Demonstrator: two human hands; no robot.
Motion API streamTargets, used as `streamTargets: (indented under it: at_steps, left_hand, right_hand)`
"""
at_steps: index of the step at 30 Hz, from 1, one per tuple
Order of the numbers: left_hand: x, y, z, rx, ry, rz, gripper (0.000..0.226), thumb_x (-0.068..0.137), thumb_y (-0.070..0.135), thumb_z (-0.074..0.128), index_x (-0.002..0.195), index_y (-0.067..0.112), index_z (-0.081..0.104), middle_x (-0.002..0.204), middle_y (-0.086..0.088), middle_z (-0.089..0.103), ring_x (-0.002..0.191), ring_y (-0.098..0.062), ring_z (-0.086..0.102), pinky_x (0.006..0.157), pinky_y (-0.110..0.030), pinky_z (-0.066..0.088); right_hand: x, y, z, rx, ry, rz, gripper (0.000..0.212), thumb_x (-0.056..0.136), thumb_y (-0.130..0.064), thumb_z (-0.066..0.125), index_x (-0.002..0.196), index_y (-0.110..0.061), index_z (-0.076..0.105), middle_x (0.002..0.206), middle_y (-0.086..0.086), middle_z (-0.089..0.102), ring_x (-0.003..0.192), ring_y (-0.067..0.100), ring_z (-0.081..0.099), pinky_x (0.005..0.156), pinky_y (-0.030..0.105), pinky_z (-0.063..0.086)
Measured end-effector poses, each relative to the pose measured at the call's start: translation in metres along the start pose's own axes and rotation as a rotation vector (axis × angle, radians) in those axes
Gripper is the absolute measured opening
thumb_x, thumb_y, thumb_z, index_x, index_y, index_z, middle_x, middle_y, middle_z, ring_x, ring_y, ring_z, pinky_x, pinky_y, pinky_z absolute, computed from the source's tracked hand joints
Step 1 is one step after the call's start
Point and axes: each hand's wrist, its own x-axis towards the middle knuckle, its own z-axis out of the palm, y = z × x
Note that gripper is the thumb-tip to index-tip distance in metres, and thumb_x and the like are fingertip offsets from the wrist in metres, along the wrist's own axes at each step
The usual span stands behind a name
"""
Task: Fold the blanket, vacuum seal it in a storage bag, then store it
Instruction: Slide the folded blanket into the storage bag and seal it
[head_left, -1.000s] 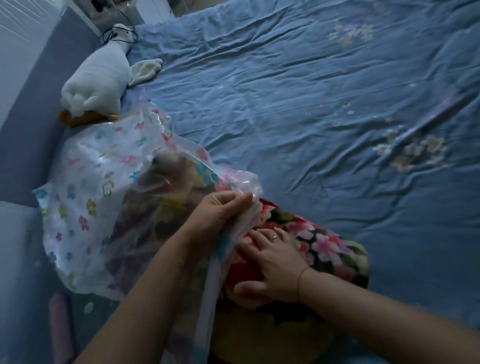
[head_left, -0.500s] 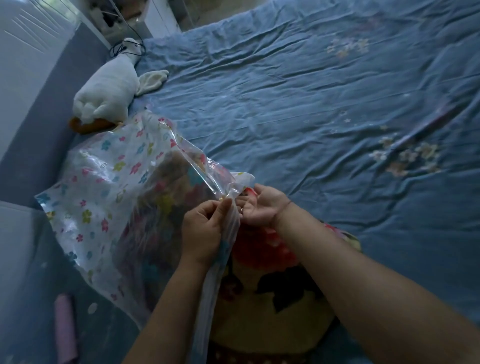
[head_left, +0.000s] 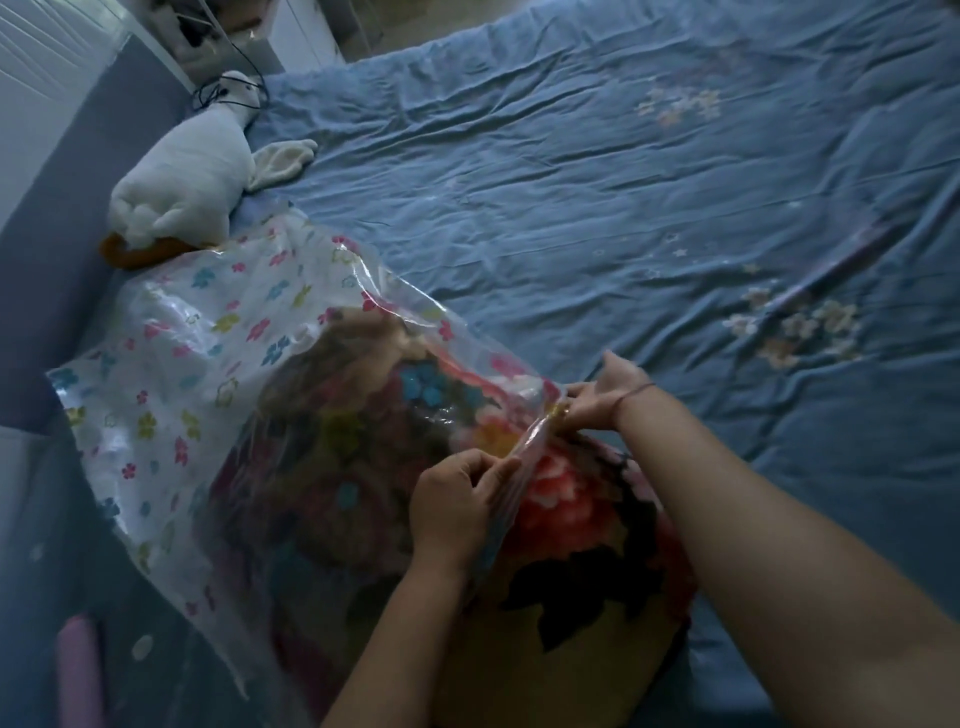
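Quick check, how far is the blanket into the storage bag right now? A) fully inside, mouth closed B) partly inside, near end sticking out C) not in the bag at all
B: the blanket shows through the storage bag at its far end, while its near end lies bare outside the mouth, which both hands, left hand and right hand, pinch.

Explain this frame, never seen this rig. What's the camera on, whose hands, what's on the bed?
There is no robot: one wide-angle camera worn on a person's head looks down at their two bare hands. They work on a bed with a blue sheet. The left hand and right hand both pinch the open edge of a clear flower-printed storage bag. A folded floral blanket sits partly inside it, with the near part not yet covered. A white plush toy lies near the headboard and a pink cylinder at lower left.
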Motion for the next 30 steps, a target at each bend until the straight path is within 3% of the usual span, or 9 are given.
streamTargets:
  at_steps: [4,6,8,12,16,21,23,26,30]
  left_hand:
    - [-0.008,0.002,0.022,0.265,-0.031,0.133,0.037,0.079,0.051,0.07,0.095,0.018,0.068,0.09,0.003,0.061,0.081,-0.015,0.059,0.072,-0.035,0.053]
    - [-0.016,0.0,0.033,0.421,-0.002,0.191,0.062,0.072,0.066,0.063,0.114,0.021,0.061,0.105,0.0,0.056,0.095,-0.019,0.054,0.081,-0.036,0.049]
    - [-0.024,-0.007,0.041,0.524,0.017,0.214,0.079,0.069,0.075,0.053,0.127,0.022,0.052,0.12,-0.003,0.053,0.109,-0.021,0.047,0.094,-0.04,0.039]
    - [-0.035,-0.024,0.052,0.639,0.002,0.21,0.094,0.08,0.081,0.028,0.147,0.015,0.033,0.151,-0.009,0.034,0.141,-0.026,0.027,0.115,-0.048,0.009]
    - [-0.043,-0.032,0.061,0.652,0.02,0.174,0.094,0.087,0.079,0.018,0.153,0.012,0.021,0.16,-0.01,0.021,0.148,-0.03,0.015,0.116,-0.057,0.001]
    - [-0.047,-0.044,0.076,0.674,0.044,0.119,0.092,0.087,0.077,0.022,0.155,0.015,0.014,0.16,-0.01,0.022,0.148,-0.033,0.017,0.115,-0.062,0.005]
    - [-0.046,-0.05,0.082,0.687,0.062,0.106,0.094,0.084,0.076,0.03,0.154,0.015,0.016,0.159,-0.01,0.025,0.147,-0.033,0.019,0.114,-0.063,0.006]
    - [-0.045,-0.06,0.092,0.703,0.093,0.125,0.095,0.079,0.073,0.038,0.151,0.014,0.023,0.158,-0.01,0.026,0.146,-0.033,0.019,0.113,-0.064,0.006]
    - [-0.047,-0.079,0.103,0.692,0.142,0.146,0.095,0.08,0.074,0.039,0.154,0.017,0.015,0.163,-0.005,0.011,0.151,-0.028,0.006,0.115,-0.061,0.001]
  right_hand:
    - [-0.015,-0.008,-0.031,-0.258,0.13,-0.24,0.067,0.09,-0.066,0.037,0.126,-0.01,0.04,0.106,0.02,0.052,0.071,0.024,0.052,0.043,0.024,0.049]
    - [-0.012,0.0,-0.041,-0.563,0.217,-0.443,0.036,0.094,-0.035,0.053,0.12,-0.011,0.049,0.088,0.007,0.05,0.065,0.013,0.045,0.044,0.018,0.042]
    - [-0.003,0.008,-0.06,-1.019,0.256,-0.746,0.055,0.087,-0.008,0.063,0.137,-0.014,0.042,0.094,0.006,0.052,0.078,0.014,0.049,0.061,0.018,0.044]
    - [0.012,0.02,-0.08,-1.766,0.251,-1.071,0.086,0.069,-0.056,0.059,0.145,-0.034,0.027,0.14,0.005,0.044,0.127,0.022,0.043,0.106,0.042,0.034]
    - [0.033,0.019,-0.064,-2.015,0.313,-1.307,0.086,0.073,-0.066,0.041,0.148,-0.026,0.029,0.145,0.006,0.044,0.129,0.026,0.045,0.104,0.042,0.03]
    - [0.066,0.004,-0.03,-1.947,0.467,-1.751,0.057,0.081,-0.034,0.047,0.133,-0.011,0.044,0.116,0.015,0.062,0.092,0.033,0.063,0.086,0.042,0.048]
    - [0.077,0.0,-0.025,-1.783,0.632,-1.699,0.051,0.079,-0.019,0.049,0.129,-0.01,0.053,0.109,0.015,0.065,0.083,0.034,0.066,0.073,0.039,0.051]
    - [0.091,-0.005,-0.031,-1.592,0.791,-1.122,0.047,0.091,-0.019,0.05,0.138,-0.022,0.042,0.128,0.013,0.057,0.103,0.036,0.061,0.082,0.039,0.047]
    - [0.115,-0.016,-0.043,-1.517,0.56,-0.784,0.036,0.091,-0.023,0.054,0.127,-0.02,0.051,0.122,0.018,0.061,0.11,0.034,0.058,0.091,0.035,0.045]
